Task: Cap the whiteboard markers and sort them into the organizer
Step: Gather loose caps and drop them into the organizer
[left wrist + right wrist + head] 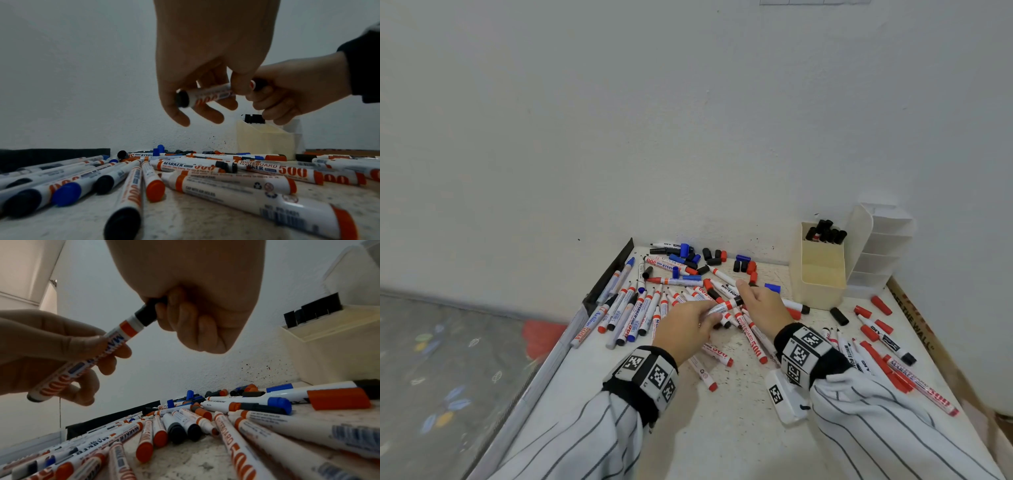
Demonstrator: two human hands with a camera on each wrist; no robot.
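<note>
- Looking down from the head view, a marker (723,306) is held level above the table (739,428) by the left hand (690,320); its black cap (737,301) is gripped by the right hand (763,305), nearer the organizer (822,274).
- From the left wrist, fingers (207,113) are curled round the barrel; "500" is legible on markers lying below.
- From the right wrist, the cap looks seated; "MARKER" is read along the barrel's long axis.

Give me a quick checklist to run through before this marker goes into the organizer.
1. Left hand grips the marker barrel: ok.
2. Right hand holds the black cap on the tip: ok.
3. Cap colour matches the black end plug: ok.
4. Cap pressed fully home: cannot tell.
5. Organizer compartment with black-capped markers has room: ok.
6. Path above the loose markers to the organizer is free: ok.
</note>
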